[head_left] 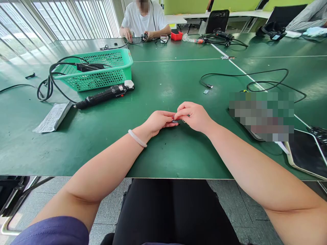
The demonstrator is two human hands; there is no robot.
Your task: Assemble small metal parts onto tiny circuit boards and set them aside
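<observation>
My left hand [162, 120], with a pale bracelet at its wrist, is closed on a small grey metallic part [174, 121] above the green table. My right hand [192, 115] meets it from the right, thumb and finger pinched together at the same part. Whatever sits between the right fingertips is too small to make out. Farther off lie a cable with a small plug [209, 86] and a little flat light-coloured chip [206, 92]. A black electric screwdriver [104, 96] rests to the left, apart from both hands.
A green plastic basket [102, 80] with black cable stands at the left, near a folded paper [53, 117]. On the right are a blurred-out object [260, 115] and a dark tablet-like device [306, 153]. Across the table [163, 160] sits a person [145, 20] beside a red box [176, 36].
</observation>
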